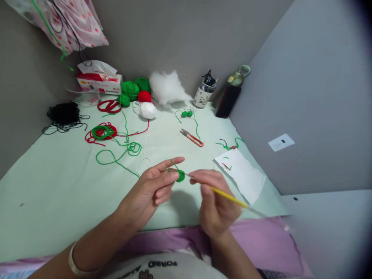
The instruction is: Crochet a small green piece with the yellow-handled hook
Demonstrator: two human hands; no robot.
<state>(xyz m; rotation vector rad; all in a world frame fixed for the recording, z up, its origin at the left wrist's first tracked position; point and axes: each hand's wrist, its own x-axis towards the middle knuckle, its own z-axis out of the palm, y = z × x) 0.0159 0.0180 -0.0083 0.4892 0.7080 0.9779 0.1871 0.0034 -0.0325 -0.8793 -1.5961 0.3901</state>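
My left hand (151, 190) pinches a small green crocheted piece (180, 175) between thumb and fingers, with the index finger stretched out and green yarn (117, 159) running over it. My right hand (216, 203) is closed round a yellow crochet hook (229, 197), whose metal tip touches the green piece. Both hands hover over the near part of the pale green table (52, 193).
Orange snips (192, 137) and a white paper sheet (241, 174) with yarn scraps lie nearby. Farther back are green, red and white yarn balls (136, 93), white stuffing (167, 88), a tissue box (99, 82), black yarn (63, 114), a cup (204, 93) and a bottle (232, 93).
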